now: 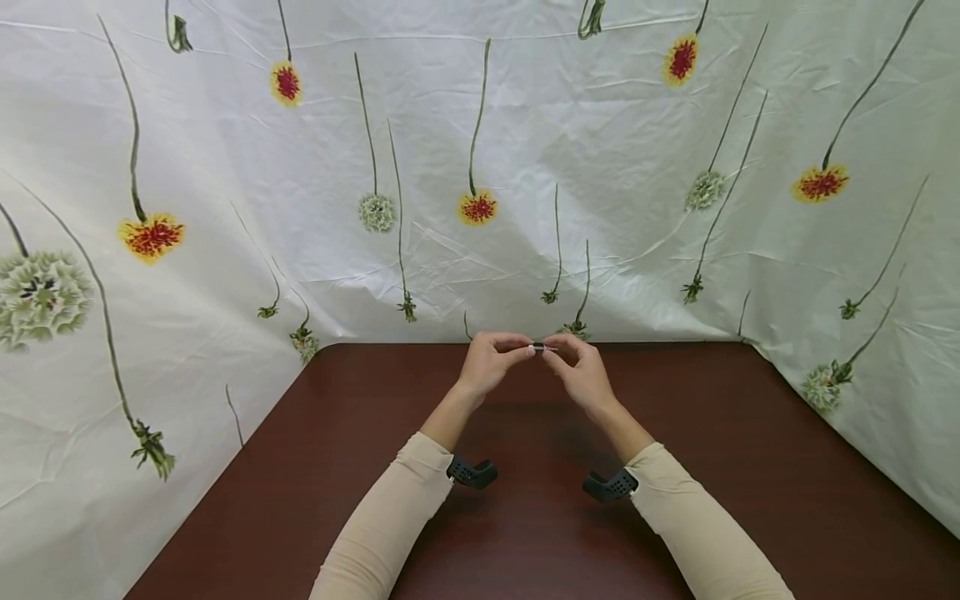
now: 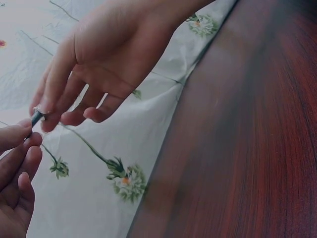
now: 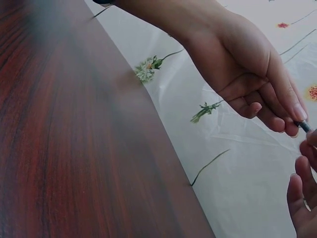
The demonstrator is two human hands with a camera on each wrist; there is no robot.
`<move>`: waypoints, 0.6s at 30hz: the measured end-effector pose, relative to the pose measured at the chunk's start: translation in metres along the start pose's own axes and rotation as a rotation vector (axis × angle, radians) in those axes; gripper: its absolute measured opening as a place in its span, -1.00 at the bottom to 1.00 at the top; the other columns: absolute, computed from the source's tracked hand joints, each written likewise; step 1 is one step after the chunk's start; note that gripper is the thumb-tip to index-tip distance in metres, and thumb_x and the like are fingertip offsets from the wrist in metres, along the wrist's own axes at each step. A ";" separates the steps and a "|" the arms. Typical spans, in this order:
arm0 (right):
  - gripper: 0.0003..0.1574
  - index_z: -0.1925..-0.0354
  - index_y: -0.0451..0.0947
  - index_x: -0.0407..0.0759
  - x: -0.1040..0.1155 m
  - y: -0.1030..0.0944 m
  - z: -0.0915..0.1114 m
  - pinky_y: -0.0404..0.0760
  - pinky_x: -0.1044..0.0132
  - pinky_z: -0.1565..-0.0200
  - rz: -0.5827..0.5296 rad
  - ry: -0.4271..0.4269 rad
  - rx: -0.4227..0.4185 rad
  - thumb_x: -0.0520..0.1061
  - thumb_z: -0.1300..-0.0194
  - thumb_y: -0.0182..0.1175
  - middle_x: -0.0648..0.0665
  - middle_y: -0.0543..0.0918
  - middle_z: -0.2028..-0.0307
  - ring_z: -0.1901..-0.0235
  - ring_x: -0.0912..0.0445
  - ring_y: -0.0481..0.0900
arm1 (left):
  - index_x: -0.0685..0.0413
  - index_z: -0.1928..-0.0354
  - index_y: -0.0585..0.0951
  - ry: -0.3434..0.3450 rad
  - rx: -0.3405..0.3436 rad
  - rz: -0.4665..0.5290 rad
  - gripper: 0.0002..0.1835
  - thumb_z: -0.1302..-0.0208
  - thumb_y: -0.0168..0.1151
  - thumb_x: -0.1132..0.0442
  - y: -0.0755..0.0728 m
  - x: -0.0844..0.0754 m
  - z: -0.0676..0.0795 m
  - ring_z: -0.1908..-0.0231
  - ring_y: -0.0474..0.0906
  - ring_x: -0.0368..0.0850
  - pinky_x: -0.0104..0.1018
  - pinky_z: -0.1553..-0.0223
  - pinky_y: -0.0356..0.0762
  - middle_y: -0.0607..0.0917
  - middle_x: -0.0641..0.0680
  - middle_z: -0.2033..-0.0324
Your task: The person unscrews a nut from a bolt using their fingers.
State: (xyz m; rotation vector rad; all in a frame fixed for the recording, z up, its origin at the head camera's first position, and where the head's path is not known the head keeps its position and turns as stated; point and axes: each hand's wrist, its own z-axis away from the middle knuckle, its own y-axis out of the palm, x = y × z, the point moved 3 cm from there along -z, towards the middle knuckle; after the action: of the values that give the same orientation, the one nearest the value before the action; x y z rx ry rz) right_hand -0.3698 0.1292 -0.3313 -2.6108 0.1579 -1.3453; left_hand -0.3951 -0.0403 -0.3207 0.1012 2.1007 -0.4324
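From where I stand, the rod (image 1: 538, 347) is up between the person's 2 hands, in line with the middle of the tabletop's (image 1: 690, 450) far edge. It looks lifted clear of the surface, with the hanging cloth (image 1: 630, 125) behind.

The left hand (image 1: 487, 362) has a narrow grip, thumb and fingertips pinching 1 end of the rod. The right hand (image 1: 581, 375) pinches the other end the same way, so the piece is spanned by both, the 2 sets of fingertips nearly meeting. The rod is dark, with a pale bit by the left fingertips; it's too small for me to tell whether it is 1 part or 2 fitted together.

As I judge it, this is fine two-handed work on something easily dropped. I'd let 1 hand be the steady anchor and leave small adjustments to the other, with both pinches in line so the rod doesn't tilt or pop out sideways. Light, even pressure should serve better than squeezing. Lowering the hands, or resting the forearms on the tabletop, would calm any shake and shorten a fall; so near the far edge, a slip could be lost behind it.
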 end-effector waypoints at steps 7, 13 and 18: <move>-0.62 -0.04 0.52 -0.15 -0.027 0.000 -0.005 0.56 0.06 0.25 -0.009 0.035 -0.037 -0.04 -0.29 0.19 -0.19 0.62 0.15 0.21 -0.13 0.58 | 0.30 0.16 0.67 -0.001 -0.009 -0.001 -0.76 -0.17 0.30 0.30 0.000 0.000 0.001 0.12 0.57 0.02 -0.18 0.16 0.51 0.70 0.14 0.22; -0.76 0.10 0.58 -0.25 -0.029 -0.001 -0.008 0.55 0.23 0.27 0.017 -0.041 -0.075 -0.18 -0.27 0.21 -0.16 0.63 0.21 0.20 -0.11 0.57 | 0.30 0.17 0.68 -0.004 -0.014 -0.002 -0.78 -0.17 0.31 0.31 0.000 -0.001 0.000 0.13 0.57 0.00 -0.19 0.16 0.50 0.70 0.15 0.23; -0.72 0.04 0.54 -0.19 -0.028 0.000 -0.007 0.54 0.27 0.26 -0.023 -0.026 -0.069 -0.19 -0.26 0.22 -0.16 0.59 0.13 0.19 -0.03 0.58 | 0.31 0.16 0.67 -0.008 -0.019 0.000 -0.78 -0.17 0.30 0.33 0.000 -0.001 0.000 0.14 0.58 -0.04 -0.19 0.16 0.50 0.69 0.15 0.22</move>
State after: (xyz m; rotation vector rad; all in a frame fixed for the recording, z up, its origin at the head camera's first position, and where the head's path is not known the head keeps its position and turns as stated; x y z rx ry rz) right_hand -0.3914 0.1332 -0.3493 -2.6935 0.1739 -1.3351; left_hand -0.3948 -0.0399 -0.3196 0.0890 2.0969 -0.4121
